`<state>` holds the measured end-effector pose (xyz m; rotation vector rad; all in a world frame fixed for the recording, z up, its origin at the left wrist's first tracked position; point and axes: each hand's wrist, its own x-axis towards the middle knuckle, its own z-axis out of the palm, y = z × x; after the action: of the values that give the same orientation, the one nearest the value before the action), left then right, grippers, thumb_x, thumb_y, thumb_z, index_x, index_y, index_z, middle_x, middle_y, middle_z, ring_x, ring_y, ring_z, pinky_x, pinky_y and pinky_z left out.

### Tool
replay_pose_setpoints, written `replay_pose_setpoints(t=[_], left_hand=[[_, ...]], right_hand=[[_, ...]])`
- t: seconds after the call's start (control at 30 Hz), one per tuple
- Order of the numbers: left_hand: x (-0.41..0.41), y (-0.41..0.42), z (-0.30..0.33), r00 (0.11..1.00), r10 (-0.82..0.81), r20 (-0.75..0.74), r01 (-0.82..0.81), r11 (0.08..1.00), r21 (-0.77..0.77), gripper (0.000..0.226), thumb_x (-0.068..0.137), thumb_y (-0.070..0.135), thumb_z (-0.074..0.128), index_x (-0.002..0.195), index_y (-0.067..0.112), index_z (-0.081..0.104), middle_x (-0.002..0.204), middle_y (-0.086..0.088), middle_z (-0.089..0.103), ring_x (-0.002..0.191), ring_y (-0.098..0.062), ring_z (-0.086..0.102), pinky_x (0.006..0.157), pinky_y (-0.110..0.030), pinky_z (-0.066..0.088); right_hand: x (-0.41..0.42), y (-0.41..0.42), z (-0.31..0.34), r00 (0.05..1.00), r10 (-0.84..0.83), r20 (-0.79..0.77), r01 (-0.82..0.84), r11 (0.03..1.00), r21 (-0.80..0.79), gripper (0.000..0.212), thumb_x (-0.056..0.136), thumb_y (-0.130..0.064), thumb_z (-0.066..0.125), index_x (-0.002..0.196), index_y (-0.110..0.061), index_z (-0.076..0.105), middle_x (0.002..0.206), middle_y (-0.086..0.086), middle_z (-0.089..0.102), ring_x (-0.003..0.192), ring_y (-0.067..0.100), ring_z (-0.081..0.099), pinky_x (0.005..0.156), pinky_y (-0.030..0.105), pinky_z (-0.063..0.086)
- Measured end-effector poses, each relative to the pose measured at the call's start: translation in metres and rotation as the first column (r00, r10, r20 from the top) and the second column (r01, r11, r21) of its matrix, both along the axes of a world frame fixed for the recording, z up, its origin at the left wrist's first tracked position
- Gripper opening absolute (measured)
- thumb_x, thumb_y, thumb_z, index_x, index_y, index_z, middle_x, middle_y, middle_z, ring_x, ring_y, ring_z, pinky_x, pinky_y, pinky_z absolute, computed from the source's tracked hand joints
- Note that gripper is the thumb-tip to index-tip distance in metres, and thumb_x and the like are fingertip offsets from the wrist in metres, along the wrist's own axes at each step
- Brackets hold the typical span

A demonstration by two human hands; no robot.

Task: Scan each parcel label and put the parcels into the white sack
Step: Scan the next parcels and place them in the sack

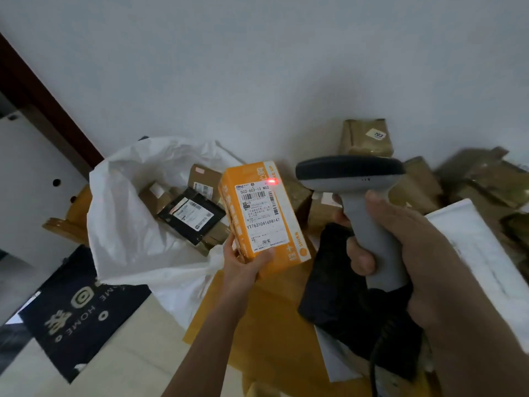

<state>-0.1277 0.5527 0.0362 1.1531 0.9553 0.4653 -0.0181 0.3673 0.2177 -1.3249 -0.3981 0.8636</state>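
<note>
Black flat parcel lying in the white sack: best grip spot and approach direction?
Judging by its pose, take the black flat parcel by its near right edge, coming from above through the white sack's open mouth. It lies label up, tilted on brown cardboard boxes, so that thin edge is exposed; a pinch across thickness should work. Both hands are occupied now.

Glossy orange cardboard parcel (262,216), matt grey plastic scanner (357,196), crinkled white woven sack (126,224).

Parcel sorting room: taped cartons (469,181) piled against wall (257,67).
</note>
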Motion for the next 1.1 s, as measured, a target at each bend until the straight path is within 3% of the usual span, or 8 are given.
replay_pose_setpoints(t=[0.17, 0.3, 0.4, 0.47, 0.57, 0.7, 0.9, 1.1], left_hand=[[-0.037, 0.100, -0.007, 0.993, 0.088, -0.083, -0.083, 0.995, 0.063, 0.086, 0.073, 0.024, 0.084, 0.141, 0.032, 0.032, 0.125, 0.001, 0.059, 0.100, -0.016, 0.067, 0.073, -0.033, 0.061], [-0.042, 0.164, -0.007, 0.886, 0.220, -0.408, -0.063, 0.929, 0.365, 0.105, 0.055, 0.050, 0.086, 0.143, 0.038, 0.030, 0.142, -0.007, 0.039, 0.132, -0.034, 0.037, 0.105, -0.057, 0.039], [-0.036, 0.186, -0.007, 0.781, 0.322, -0.535, 0.100, 0.781, 0.616, 0.099, 0.065, 0.039, 0.086, 0.146, 0.031, 0.030, 0.149, -0.012, 0.028, 0.136, -0.038, 0.024, 0.106, -0.059, 0.031], [-0.035, 0.198, -0.020, 0.728, 0.397, -0.558, 0.256, 0.598, 0.760, 0.096, 0.063, 0.041, 0.086, 0.144, 0.029, 0.036, 0.149, -0.016, 0.027, 0.134, -0.042, 0.025, 0.105, -0.062, 0.028], [-0.035, 0.213, -0.052, 0.647, 0.323, -0.691, 0.532, 0.458, 0.712, 0.100, 0.061, 0.041, 0.088, 0.146, 0.029, 0.037, 0.155, -0.018, 0.019, 0.142, -0.045, 0.014, 0.112, -0.065, 0.013], [-0.045, 0.225, -0.085, 0.640, 0.134, -0.756, 0.616, 0.498, 0.610, 0.100, 0.070, 0.039, 0.084, 0.150, 0.037, 0.022, 0.158, -0.014, 0.004, 0.145, -0.043, -0.001, 0.112, -0.066, 0.020], [-0.056, 0.226, -0.097, 0.674, 0.042, -0.738, 0.622, 0.507, 0.597, 0.100, 0.075, 0.029, 0.082, 0.145, 0.048, 0.013, 0.156, -0.008, -0.002, 0.145, -0.036, -0.003, 0.103, -0.058, 0.039], [-0.052, 0.226, -0.090, 0.704, 0.076, -0.706, 0.533, 0.600, 0.596, 0.089, 0.077, 0.037, 0.080, 0.148, 0.032, 0.026, 0.154, -0.009, -0.001, 0.145, -0.034, 0.003, 0.105, -0.056, 0.038]], right_hand=[[-0.002, 0.102, -0.045, 0.990, -0.082, -0.112, 0.076, 0.996, -0.054, 0.039, 0.063, -0.032, 0.080, 0.092, -0.011, 0.065, 0.075, 0.016, 0.053, 0.046, 0.012, 0.045, 0.047, 0.023, 0.039], [0.003, 0.165, -0.097, 0.899, -0.163, -0.406, 0.114, 0.983, -0.143, 0.007, 0.089, -0.002, 0.062, 0.093, -0.006, 0.065, 0.065, 0.007, 0.058, 0.048, 0.011, 0.051, 0.045, 0.021, 0.044], [0.004, 0.194, -0.132, 0.745, -0.210, -0.633, 0.124, 0.976, -0.178, 0.013, 0.093, -0.001, 0.055, 0.104, -0.006, 0.059, 0.069, 0.012, 0.070, 0.063, 0.017, 0.057, 0.057, 0.025, 0.052], [0.006, 0.207, -0.156, 0.649, -0.241, -0.721, 0.169, 0.971, -0.172, 0.015, 0.094, -0.003, 0.053, 0.106, -0.012, 0.052, 0.085, 0.019, 0.074, 0.073, 0.024, 0.061, 0.063, 0.031, 0.056], [0.013, 0.225, -0.192, 0.576, -0.281, -0.768, 0.222, 0.957, -0.184, 0.018, 0.094, -0.005, 0.053, 0.109, -0.015, 0.048, 0.111, 0.024, 0.068, 0.087, 0.031, 0.065, 0.072, 0.035, 0.058], [0.021, 0.246, -0.226, 0.560, -0.327, -0.761, 0.241, 0.943, -0.228, 0.012, 0.095, -0.003, 0.051, 0.103, -0.012, 0.052, 0.127, 0.027, 0.059, 0.116, 0.036, 0.061, 0.092, 0.046, 0.053], [0.028, 0.265, -0.252, 0.519, -0.316, -0.795, 0.240, 0.946, -0.219, 0.037, 0.093, -0.001, 0.053, 0.128, -0.008, 0.046, 0.121, 0.027, 0.063, 0.097, 0.032, 0.069, 0.093, 0.045, 0.054], [0.028, 0.276, -0.254, 0.654, -0.274, -0.705, 0.180, 0.962, -0.207, 0.026, 0.095, 0.001, 0.049, 0.117, -0.011, 0.055, 0.122, 0.017, 0.066, 0.113, 0.022, 0.064, 0.108, 0.034, 0.042]])
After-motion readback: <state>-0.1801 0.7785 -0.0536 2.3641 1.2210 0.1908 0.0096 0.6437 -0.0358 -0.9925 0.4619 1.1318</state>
